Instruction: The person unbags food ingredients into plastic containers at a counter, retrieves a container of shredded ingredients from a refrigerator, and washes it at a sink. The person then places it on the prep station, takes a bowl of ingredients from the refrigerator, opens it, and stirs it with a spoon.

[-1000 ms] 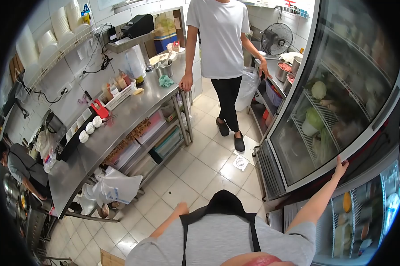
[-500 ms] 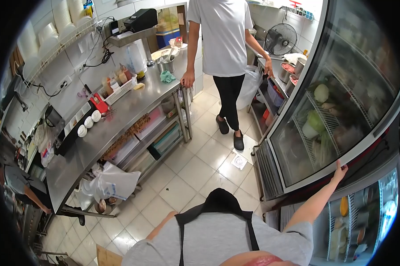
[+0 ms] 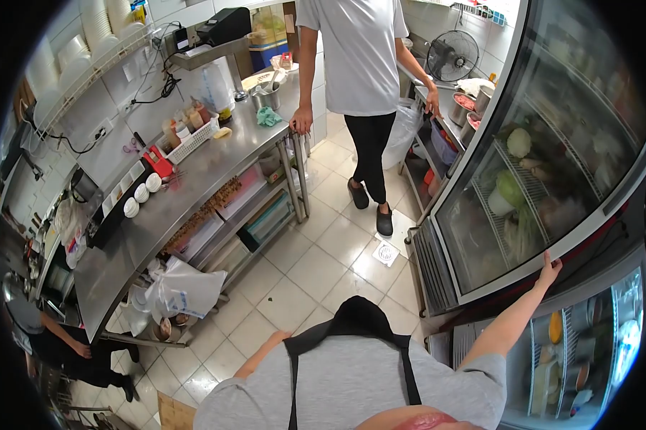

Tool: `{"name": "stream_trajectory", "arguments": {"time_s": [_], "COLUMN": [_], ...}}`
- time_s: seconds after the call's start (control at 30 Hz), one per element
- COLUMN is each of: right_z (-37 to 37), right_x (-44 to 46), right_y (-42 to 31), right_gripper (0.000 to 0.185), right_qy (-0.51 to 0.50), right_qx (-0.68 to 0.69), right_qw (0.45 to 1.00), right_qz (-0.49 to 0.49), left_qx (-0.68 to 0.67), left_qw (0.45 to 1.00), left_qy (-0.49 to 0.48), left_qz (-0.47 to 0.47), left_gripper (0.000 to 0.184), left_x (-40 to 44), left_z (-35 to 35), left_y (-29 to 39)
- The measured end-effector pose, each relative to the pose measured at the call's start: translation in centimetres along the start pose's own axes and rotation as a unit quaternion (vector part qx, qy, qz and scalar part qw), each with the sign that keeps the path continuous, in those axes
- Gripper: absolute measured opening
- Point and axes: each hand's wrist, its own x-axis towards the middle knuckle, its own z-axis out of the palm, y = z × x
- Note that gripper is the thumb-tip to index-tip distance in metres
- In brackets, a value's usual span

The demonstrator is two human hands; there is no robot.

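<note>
On the right, the glass fridge door [image 3: 513, 283] stands ajar, with a dark gap beside its pale frame. My right hand [image 3: 550, 268] is at the lower edge of that frame, fingers closed on it and one finger stretched up along the front. My arm reaches out straight to it. Vegetables [image 3: 509, 192] on wire racks show through the glass. My left hand [image 3: 280, 336] hangs low beside my body over the tiled floor. Only a small part of it shows past my apron [image 3: 362, 322], so its fingers cannot be made out.
A co-worker [image 3: 351, 64] stands ahead in the aisle, hands on the counters. Another person [image 3: 58, 337] is at far left. A steel counter [image 3: 151, 240] holds bottles and cups, with a plastic bag [image 3: 187, 287] below. A lit display fridge [image 3: 566, 358] stands at lower right.
The person at far left has stepped further into view. My left hand shows slightly more beside my body. My right hand stays at the door frame, one finger now stretched further up.
</note>
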Motion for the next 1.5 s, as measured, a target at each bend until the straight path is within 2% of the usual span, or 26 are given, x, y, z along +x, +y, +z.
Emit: {"name": "stream_trajectory", "arguments": {"time_s": [0.1, 0.13, 0.3, 0.37, 0.57, 0.83, 0.97, 1.1, 1.33, 1.5], "right_z": [0.1, -0.2, 0.0, -0.2, 0.0, -0.4, -0.2, -0.2, 0.1, 0.4], "right_x": [0.7, 0.7, 0.7, 0.5, -0.1, -0.6, 0.1, 0.0, 0.2, -0.2], "right_y": [1.4, 1.3, 0.3, 0.8, 0.1, -0.8, 0.6, 0.5, 0.9, 0.3], "right_gripper": [0.06, 0.062, 0.061, 0.063, 0.064, 0.063, 0.06, 0.058, 0.057, 0.057], "right_qy": [0.001, 0.0, 0.023, -0.016, 0.018, 0.005, -0.002, 0.001, 0.01, 0.011], "right_qx": [0.038, 0.0, 0.008, 0.032, -0.018, 0.0, 0.006, 0.006, 0.029, 0.024], "right_qw": [0.999, 1.0, 1.0, 0.999, 1.0, 1.0, 1.0, 1.0, 0.999, 1.0], "right_qz": [-0.031, -0.009, -0.015, 0.005, -0.011, -0.004, -0.006, -0.013, -0.009, -0.009], "left_qx": [-0.024, -0.028, -0.049, -0.061, -0.108, -0.137, -0.15, -0.166, -0.173, -0.192], "left_qw": [1.0, 0.999, 0.999, 0.998, 0.994, 0.976, 0.961, 0.953, 0.952, 0.962], "left_qy": [-0.01, -0.013, -0.014, -0.013, 0.019, 0.052, 0.035, 0.021, 0.033, 0.118], "left_qz": [-0.011, -0.015, -0.008, -0.009, -0.023, -0.162, -0.228, -0.254, -0.25, -0.153], "left_gripper": [0.046, 0.046, 0.043, 0.043, 0.04, 0.036, 0.035, 0.033, 0.03, 0.029], "left_x": [-1.5, -1.9, -1.2, -1.6, -3.3, -11.9, -14.4, -15.2, -16.4, -11.4], "left_z": [-0.1, 0.2, -1.3, -1.5, -2.1, -1.8, -0.3, 1.5, 2.5, 0.3], "left_y": [-0.2, -0.4, 1.0, 1.2, 0.4, -8.1, -9.1, -9.4, -9.8, -8.4]}}
